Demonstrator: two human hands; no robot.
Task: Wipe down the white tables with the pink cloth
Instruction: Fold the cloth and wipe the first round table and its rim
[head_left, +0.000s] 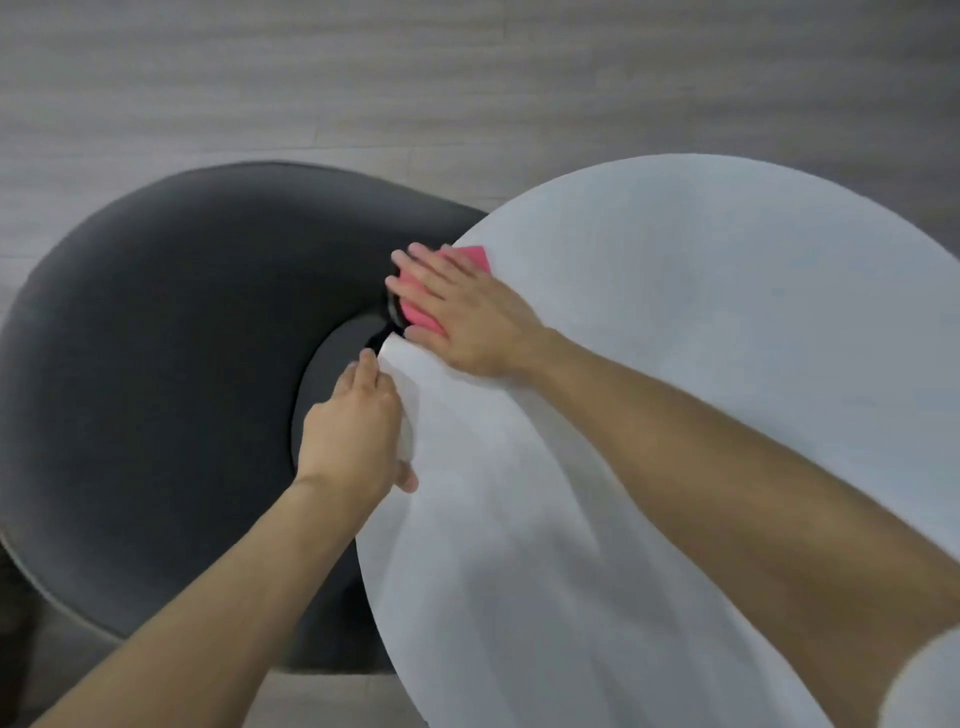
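A round white table (701, 322) fills the right half of the view. A folded pink cloth (470, 258) lies at the table's left edge, partly hanging over it. My right hand (457, 312) lies flat on the cloth with straight, spread fingers and presses it onto the tabletop. My left hand (353, 431) holds the table's left rim just below, fingers curled over the edge and thumb on top of the surface. Most of the cloth is hidden under my right hand.
A dark grey rounded armchair (171, 338) stands right against the table's left side, its seat under the rim. Light grey wood-look floor (467, 78) stretches beyond both. A white sleeve (924, 680) shows at the bottom right corner.
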